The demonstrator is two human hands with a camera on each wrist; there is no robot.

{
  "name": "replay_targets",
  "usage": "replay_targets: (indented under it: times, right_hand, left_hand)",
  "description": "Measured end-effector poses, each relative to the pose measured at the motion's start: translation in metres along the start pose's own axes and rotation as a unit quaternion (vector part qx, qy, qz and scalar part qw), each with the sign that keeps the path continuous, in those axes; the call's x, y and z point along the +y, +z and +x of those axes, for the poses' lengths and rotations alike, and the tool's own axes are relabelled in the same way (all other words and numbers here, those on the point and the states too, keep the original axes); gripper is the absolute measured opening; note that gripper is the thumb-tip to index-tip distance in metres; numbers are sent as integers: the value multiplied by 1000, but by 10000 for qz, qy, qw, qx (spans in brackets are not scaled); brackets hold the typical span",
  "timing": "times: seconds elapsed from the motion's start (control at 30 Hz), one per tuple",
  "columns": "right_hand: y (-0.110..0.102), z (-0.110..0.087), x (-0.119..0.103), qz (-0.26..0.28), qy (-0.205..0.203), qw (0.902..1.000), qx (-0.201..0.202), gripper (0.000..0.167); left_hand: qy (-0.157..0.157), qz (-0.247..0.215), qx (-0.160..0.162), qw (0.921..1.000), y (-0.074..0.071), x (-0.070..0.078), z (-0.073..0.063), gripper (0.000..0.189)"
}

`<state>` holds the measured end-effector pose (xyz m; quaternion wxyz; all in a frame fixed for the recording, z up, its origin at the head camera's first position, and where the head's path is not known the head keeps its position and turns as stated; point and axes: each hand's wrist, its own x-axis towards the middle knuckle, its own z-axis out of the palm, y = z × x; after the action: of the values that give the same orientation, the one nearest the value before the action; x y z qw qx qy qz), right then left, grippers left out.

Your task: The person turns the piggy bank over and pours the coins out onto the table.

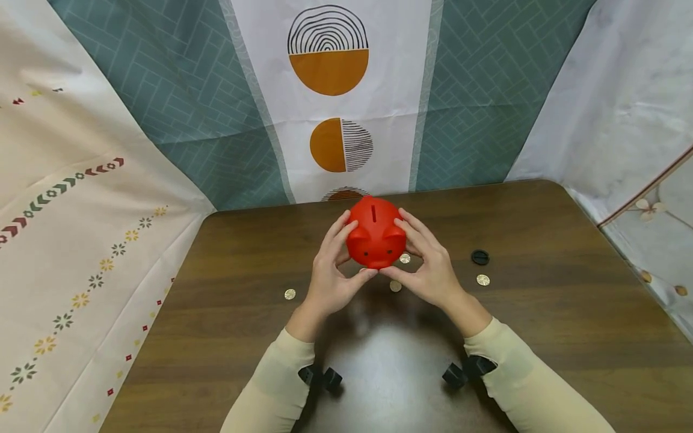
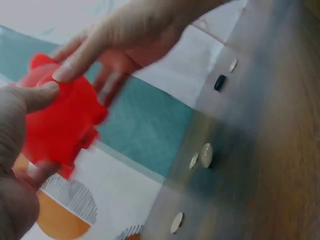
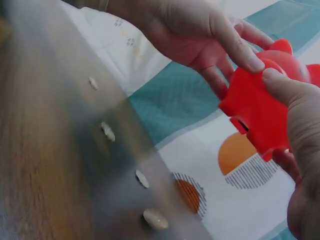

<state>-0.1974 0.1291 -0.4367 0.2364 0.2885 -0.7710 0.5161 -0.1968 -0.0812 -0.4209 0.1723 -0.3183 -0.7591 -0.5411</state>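
Observation:
A red piggy bank [image 1: 375, 240] is held up above the table between both hands, its snout toward me and the coin slot on top. My left hand [image 1: 334, 273] grips its left side, thumb under the snout and fingers along the flank. From the other side my right hand [image 1: 428, 264] grips it in the same way, the two thumbs nearly meeting. In the right wrist view, a dark opening shows on the underside of the piggy bank [image 3: 267, 107]. Below and behind the hands lie gold coins, one coin [image 1: 396, 286] close to the right thumb.
A round black plug [image 1: 479, 257] lies on the brown wooden table [image 1: 541, 337] at the right, with a coin [image 1: 483, 279] just in front of it. Another coin [image 1: 290, 294] lies left of the left hand. A patterned cloth [image 1: 346, 144] hangs behind the table's back edge.

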Motion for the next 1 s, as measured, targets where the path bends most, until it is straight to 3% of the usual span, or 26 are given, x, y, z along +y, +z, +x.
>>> replay_targets:
  times: [0.2,0.47,0.53,0.63,0.7,0.87,1.0]
  right_hand:
    - [3,-4,7,-11,927,9946,-458,83]
    - [6,-7,12,-85,1117,9919,-602,83]
    - [5,-7,12,-163,917,9943,-523,83]
    - [4,-4,9,-122,346,9992,-187,84]
    - [4,-4,8,-126,243,9995,-129,84]
    - [7,-8,14,-225,946,9935,-587,81]
    - [7,-10,16,-186,1058,9924,-598,83]
  left_hand:
    - [-652,127,-382,9971,0,-18,-3,82]
    - [-993,337,-431,9935,3,-22,-6,82]
    - [-844,308,-336,9954,3,-20,-6,82]
    - [-315,111,-100,9994,3,-15,-4,82]
    - [-220,92,-44,9997,3,-15,-3,83]
    - [-961,389,-362,9939,4,-21,-8,83]
    - [-1090,367,-424,9925,5,-25,-9,83]
